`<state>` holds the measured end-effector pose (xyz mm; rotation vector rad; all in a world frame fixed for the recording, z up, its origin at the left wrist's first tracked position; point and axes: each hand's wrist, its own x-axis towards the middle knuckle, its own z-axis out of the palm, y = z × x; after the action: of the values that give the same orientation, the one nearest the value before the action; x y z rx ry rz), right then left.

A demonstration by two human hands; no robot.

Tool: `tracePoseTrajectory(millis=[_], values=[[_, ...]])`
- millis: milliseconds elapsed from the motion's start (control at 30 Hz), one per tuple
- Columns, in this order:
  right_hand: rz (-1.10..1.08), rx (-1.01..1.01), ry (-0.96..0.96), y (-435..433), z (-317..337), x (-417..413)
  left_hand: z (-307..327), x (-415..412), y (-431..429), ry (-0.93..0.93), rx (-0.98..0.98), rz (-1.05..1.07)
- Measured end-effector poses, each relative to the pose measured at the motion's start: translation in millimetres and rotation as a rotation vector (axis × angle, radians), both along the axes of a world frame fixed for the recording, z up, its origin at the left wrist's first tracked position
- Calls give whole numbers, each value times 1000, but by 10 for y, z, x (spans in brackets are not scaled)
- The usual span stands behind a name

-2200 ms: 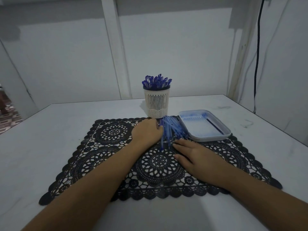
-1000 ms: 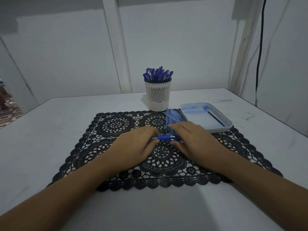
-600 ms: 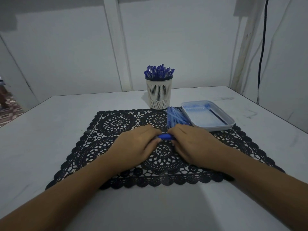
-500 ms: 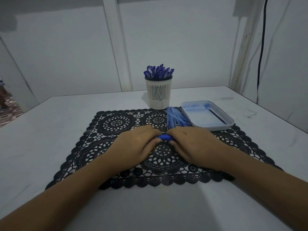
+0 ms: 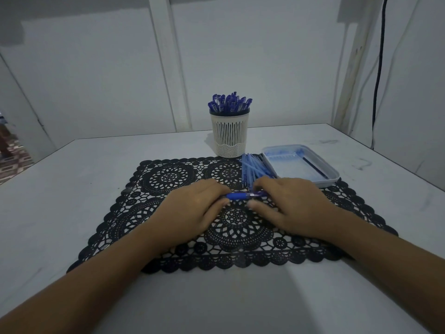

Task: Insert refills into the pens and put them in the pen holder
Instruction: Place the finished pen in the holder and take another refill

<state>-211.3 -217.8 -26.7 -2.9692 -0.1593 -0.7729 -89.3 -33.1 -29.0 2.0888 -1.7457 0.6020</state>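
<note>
Blue pen (image 5: 240, 195) lies level between both hands over the lace mat (image 5: 168, 179): left hand (image 5: 192, 210) and right hand (image 5: 289, 206) fingers each pinch an end, likely to seat the refill; pen holder (image 5: 230, 136) waits behind.

Black lace mat (image 5: 168, 179); slotted plastic pen holder (image 5: 230, 135); glossy plastic tray (image 5: 333, 175).

We see a blue plastic pen (image 5: 240, 195) held level, a heap of pale blue pen tubes (image 5: 252, 168) just behind it, and an upright white slotted pen holder (image 5: 230, 136) packed with blue-capped pens (image 5: 230, 104).
</note>
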Motion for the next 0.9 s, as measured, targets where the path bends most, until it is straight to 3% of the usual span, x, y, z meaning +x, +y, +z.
tracePoseTrajectory(millis=[133,333,567,900], values=[[-24,147,53,-93,-83,-18,2,61,44,90,-43,83],[9,158,141,-102,-134,-16,-15,57,47,146,-38,84],[48,545,17,34,1,-24,1,-27,18,140,-39,46],[177,604,-9,45,31,-72,44,-102,14,223,4,-68]])
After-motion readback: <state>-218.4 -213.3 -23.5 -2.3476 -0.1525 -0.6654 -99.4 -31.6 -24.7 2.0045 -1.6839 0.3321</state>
